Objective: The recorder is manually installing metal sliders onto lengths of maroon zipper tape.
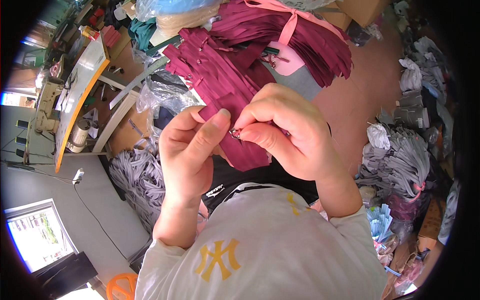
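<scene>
Close in front of my body, my left hand [187, 145] has thumb and fingers pressed together on a maroon zipper tape [250, 156]. My right hand [292, 132] pinches a small metal zipper slider [234, 133] between thumb and forefinger, right beside my left thumb. Whether the slider sits on the tape is hard to make out. Just beyond my hands lies a layer of maroon zippers [220, 70], with several small metal sliders [199, 61] showing on it. Farther right rests a thick bundle of maroon zippers [320, 47], tied with a pink ribbon [288, 29].
A white table with an orange edge [82, 95] stands at left, near a sewing machine [49, 102]. Grey strips [137, 175] are heaped at lower left, and tied grey bundles [405, 155] lie on the right. Clear plastic wrap [170, 95] lies beside the maroon zippers.
</scene>
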`<state>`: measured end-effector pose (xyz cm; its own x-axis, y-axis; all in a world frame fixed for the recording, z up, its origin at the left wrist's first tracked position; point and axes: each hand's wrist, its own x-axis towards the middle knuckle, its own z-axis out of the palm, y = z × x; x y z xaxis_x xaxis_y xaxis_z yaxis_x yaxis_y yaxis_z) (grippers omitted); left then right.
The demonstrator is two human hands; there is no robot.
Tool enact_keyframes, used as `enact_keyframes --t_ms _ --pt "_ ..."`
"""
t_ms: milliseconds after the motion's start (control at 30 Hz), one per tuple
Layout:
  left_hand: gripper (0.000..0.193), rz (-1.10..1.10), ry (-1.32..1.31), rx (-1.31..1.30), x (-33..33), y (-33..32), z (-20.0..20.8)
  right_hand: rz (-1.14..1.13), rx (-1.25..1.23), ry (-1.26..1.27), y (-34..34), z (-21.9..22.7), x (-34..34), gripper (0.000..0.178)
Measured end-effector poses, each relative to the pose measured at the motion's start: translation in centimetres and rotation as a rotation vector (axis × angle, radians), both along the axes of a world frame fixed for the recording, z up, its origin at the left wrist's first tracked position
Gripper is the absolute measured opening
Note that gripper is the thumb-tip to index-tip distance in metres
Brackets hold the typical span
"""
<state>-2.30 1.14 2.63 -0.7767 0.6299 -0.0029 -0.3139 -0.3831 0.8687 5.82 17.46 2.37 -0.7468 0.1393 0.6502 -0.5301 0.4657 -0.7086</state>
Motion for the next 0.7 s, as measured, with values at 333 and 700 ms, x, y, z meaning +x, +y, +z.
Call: enact_keyframes --t_ms 333,700 --pt "0.013 0.196 0.129 -0.037 -1.0 0.5 -1.5 0.043 0.191 -0.012 -0.3 -1.2 0.5 0.018" --pt "0.016 0.161 -0.08 0.03 -1.9 0.7 -0.5 0.181 -0.418 -0.164 -1.3 -3.4 1.4 0.061"
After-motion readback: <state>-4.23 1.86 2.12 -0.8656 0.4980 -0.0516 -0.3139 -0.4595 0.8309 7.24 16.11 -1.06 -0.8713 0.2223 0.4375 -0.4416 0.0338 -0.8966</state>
